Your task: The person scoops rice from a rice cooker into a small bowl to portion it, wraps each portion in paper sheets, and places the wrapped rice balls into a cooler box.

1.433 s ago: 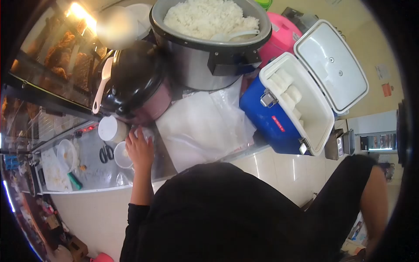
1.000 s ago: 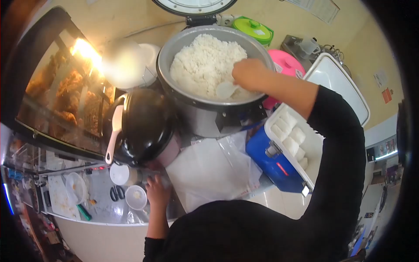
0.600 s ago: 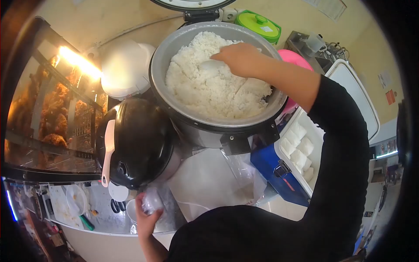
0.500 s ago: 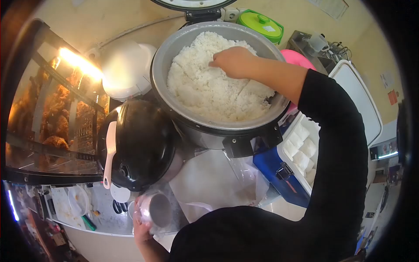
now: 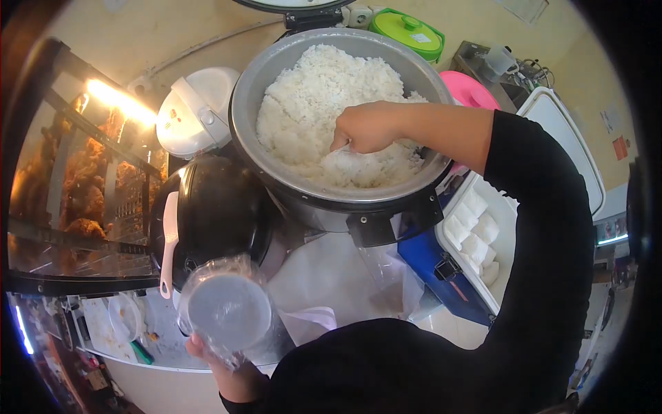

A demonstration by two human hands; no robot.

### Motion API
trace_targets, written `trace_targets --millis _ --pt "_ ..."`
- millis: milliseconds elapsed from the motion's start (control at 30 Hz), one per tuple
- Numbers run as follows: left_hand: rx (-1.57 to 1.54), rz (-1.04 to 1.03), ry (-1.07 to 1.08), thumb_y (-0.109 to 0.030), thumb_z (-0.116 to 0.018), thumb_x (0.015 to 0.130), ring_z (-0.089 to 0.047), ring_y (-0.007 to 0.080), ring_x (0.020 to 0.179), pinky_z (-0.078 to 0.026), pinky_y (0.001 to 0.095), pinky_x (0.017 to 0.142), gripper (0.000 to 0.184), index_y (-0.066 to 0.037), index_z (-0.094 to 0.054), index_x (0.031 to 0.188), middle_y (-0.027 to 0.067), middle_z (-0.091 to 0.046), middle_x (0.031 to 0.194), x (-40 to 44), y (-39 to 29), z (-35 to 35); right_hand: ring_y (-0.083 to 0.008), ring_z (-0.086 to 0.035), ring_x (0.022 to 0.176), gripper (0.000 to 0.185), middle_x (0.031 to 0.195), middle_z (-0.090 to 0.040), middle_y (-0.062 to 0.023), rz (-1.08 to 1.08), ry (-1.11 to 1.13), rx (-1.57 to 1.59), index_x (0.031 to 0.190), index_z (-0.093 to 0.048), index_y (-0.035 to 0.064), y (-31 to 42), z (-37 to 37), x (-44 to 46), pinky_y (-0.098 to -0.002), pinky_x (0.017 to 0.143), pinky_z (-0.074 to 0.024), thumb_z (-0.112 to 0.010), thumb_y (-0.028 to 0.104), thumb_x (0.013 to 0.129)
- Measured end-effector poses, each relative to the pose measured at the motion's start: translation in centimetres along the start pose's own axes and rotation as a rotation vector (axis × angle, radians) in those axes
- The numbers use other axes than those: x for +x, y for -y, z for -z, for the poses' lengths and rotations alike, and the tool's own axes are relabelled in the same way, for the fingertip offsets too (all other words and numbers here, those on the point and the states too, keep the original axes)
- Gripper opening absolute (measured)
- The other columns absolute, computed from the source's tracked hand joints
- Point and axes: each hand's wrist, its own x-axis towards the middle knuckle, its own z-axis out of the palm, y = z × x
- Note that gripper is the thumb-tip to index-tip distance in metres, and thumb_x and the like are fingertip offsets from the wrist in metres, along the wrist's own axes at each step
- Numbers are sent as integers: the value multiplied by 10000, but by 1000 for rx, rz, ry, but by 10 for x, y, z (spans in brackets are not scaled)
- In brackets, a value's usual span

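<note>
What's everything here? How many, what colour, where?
Rice cooker: 1, silver, centre
Rice: heap, white, in cooker
Scoop: 1, whitish, under right hand
Pot: 1, black, left of cooker
Paddle: 1, pink, on pot
Appliance: 1, white, behind pot
Case: 1, black, left
Food: several, brown, in case
Tub: 1, green, behind cooker
Round lid: 1, pink, right
Cool box: 1, blue, right
Packets: several, white, in cool box
Sheets: some, white, counter
Clutter: uncounted, mixed, edges
Wrapped container: 1, greyish, in left hand
Left hand: 1, bare, lower left
Right hand: 1, bare, over rice
Sleeves: 2, black, on arms
</note>
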Motion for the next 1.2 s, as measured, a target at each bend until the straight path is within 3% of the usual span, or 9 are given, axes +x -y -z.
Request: trace_targets --millis 100,200,500,600,700,800,967,1133,1200 --pt "8 -70 16 -474 -529 875 -511 309 1181 -451 458 963 667 -29 -400 1355 145 -489 1311 28 0 -31 -187 -635 754 354 837 -697 -68 162 -17 207 1085 -707 97 -30 -7 6 -357 637 -488 -587 14 763" --pt "23 28 -2 -490 -474 917 -507 303 1195 -448 470 972 648 -39 -391 1374 132 -492 1319 57 -11 -95 -72 -499 597 315 735 -630 36 -23 202 410 1038 -724 89 -35 -2 -1 -270 520 -406 -592 -10 769" --pt "117 200 328 -305 -356 1012 -544 276 1154 -498 443 901 436 -63 -345 1374 137 -505 1290 121 3 -211 -22 -380 507 319 690 -592 73 -54 -195 544 1028 -724 82 -43 63 -75 -191 462 -324 -570 -13 766" --pt "0 371 375 -363 -361 1010 -504 294 1210 -462 468 997 465 -39 -395 1343 147 -513 1290 113 16 -245 -112 -541 557 327 776 -679 -9 8 -351 349 1066 -710 85 1 93 -95 -264 529 -447 -567 18 780" --pt "-347 422 466 -328 -370 1018 -484 320 1234 -442 508 1033 445 -23 -387 1342 162 -492 1317 109 29 -253 -265 -656 755 346 909 -706 -111 34 -826 -264 1094 -697 105 45 76 -88 -370 689 -515 -554 34 787" --pt "-366 311 421 -311 -388 1017 -477 336 1243 -419 537 1056 452 6 -380 1339 181 -473 1335 112 22 -240 -352 -627 954 367 994 -679 -160 -117 -884 -209 1111 -690 127 59 82 -83 -434 814 -494 -546 35 786" --pt "-147 210 363 -434 -338 996 -461 336 1262 -424 524 1036 546 -33 -365 1367 161 -461 1358 114 -5 -211 -307 -620 1013 455 1096 -654 -127 -423 -386 -194 1157 -675 194 13 67 -19 -421 806 -505 -537 -4 771" --pt "-278 160 387 -456 -338 984 -514 364 1206 -458 531 994 584 -20 -366 1371 191 -490 1328 107 -22 -191 -307 -641 979 414 1058 -669 -137 -97 -408 -310 1156 -662 178 -41 16 41 -431 793 -510 -553 43 781" --pt "-315 152 463 -403 -352 995 -458 382 1258 -412 531 1048 560 -7 -337 1391 209 -433 1381 110 -25 -182 -314 -637 988 453 1074 -669 -138 -83 -197 -306 1194 -649 192 -40 9 41 -424 808 -506 -540 35 783"
